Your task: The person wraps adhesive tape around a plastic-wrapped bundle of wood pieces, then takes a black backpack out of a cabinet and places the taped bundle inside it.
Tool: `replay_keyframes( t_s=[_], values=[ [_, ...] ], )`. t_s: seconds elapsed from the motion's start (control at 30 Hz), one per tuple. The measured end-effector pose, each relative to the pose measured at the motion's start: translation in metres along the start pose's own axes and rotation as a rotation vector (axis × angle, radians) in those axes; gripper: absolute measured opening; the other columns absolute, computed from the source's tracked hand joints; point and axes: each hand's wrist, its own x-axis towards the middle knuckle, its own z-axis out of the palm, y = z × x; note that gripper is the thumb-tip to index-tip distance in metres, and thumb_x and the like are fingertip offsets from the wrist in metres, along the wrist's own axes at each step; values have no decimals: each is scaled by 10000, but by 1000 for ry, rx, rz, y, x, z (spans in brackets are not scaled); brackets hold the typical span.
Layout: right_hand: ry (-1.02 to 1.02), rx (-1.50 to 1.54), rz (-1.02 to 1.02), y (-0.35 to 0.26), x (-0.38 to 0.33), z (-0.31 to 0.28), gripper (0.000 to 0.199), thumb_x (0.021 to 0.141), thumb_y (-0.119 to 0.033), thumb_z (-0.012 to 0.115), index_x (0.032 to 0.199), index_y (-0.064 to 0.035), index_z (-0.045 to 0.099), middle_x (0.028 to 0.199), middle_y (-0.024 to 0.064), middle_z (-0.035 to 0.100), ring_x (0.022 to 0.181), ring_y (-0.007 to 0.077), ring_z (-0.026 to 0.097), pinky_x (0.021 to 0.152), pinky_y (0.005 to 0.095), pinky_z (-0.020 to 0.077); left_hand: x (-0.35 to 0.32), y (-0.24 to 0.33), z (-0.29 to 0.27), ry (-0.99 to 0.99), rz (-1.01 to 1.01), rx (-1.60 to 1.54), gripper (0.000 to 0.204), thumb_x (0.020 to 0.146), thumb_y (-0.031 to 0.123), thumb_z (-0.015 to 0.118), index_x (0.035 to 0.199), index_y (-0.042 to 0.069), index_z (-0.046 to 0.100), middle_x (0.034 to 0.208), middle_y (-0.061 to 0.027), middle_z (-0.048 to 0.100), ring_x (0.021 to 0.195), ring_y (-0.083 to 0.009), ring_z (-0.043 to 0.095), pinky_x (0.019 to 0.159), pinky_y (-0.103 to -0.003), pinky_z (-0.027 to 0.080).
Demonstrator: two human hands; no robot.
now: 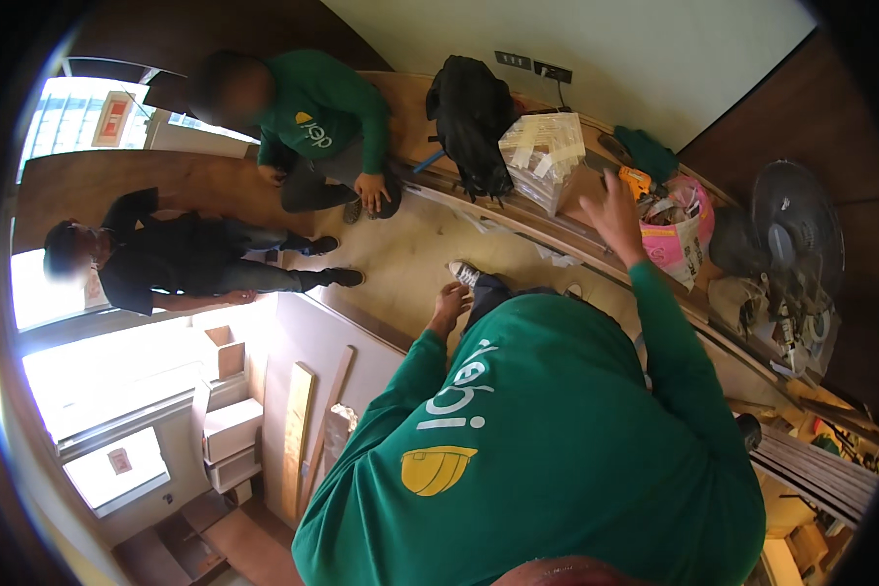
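My right hand (pixel 612 219) is raised in front of the ledge, its fingers apart and nothing visible in them. Close by it are a clear-wrapped, taped box (pixel 542 154) and a brown panel (pixel 582 186). On its other side lie an orange tool (pixel 636 182) and a pink bag (pixel 689 220) stuffed with things. My left hand (pixel 448 307) hangs low beside my leg, above the floor. Its fingers are loosely bent and apart, and I see nothing held there.
A black bag (pixel 469 122) rests on the wooden ledge beneath wall sockets. A dark fan (pixel 796 225) stands at the right. One person (pixel 327 122) in green sits at the upper left; another (pixel 181 254) in dark clothes stands by the windows. Wooden boards (pixel 298 430) lean at the lower left.
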Motion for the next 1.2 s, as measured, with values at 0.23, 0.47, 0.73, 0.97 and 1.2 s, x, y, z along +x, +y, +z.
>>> replay_keyframes(
  t_s=[0.23, 0.47, 0.73, 0.97, 1.2],
  values=[
    [-272, -487, -409, -84, 156, 9, 961, 674, -363, 886, 1470, -45, 449, 1414, 218, 529, 1350, 402, 481, 1042, 649, 412, 17, 158, 84, 197, 690, 309, 936, 825, 432, 849, 1472, -52, 378, 1342, -290, 531, 1179, -370, 599, 1003, -448, 504],
    [-593, -425, -114, -88, 176, 15, 1004, 658, -419, 867, 1510, -99, 441, 1473, 213, 499, 1392, 386, 459, 1105, 689, 314, 31, 321, 138, 325, 883, 480, 1112, 694, 436, 919, 1464, -66, 293, 1329, -364, 431, 1195, -540, 522, 1009, -538, 486],
    [-237, -443, 262, -83, 172, 22, 960, 698, -499, 811, 1505, -121, 453, 1479, 215, 485, 1395, 411, 446, 1051, 738, 317, 61, 342, 127, 89, 812, 595, 802, 765, 190, 735, 1448, 17, 352, 1297, -370, 455, 1125, -585, 561, 988, -574, 506],
    [-9, -437, 521, -79, 193, 49, 876, 749, -548, 781, 1435, -87, 491, 1468, 201, 484, 1399, 423, 420, 975, 760, 366, 71, 343, 127, -72, 866, 727, 736, 779, 139, 703, 1438, 15, 399, 1321, -340, 474, 1160, -558, 559, 985, -574, 502],
    [-90, -384, 544, -112, 213, 52, 892, 793, -561, 766, 1457, -59, 445, 1477, 206, 472, 1398, 441, 420, 992, 770, 361, 56, 342, 153, -224, 1088, 690, 657, 786, 119, 656, 1404, 10, 461, 1261, -316, 529, 1146, -534, 558, 972, -563, 486]
  ],
)
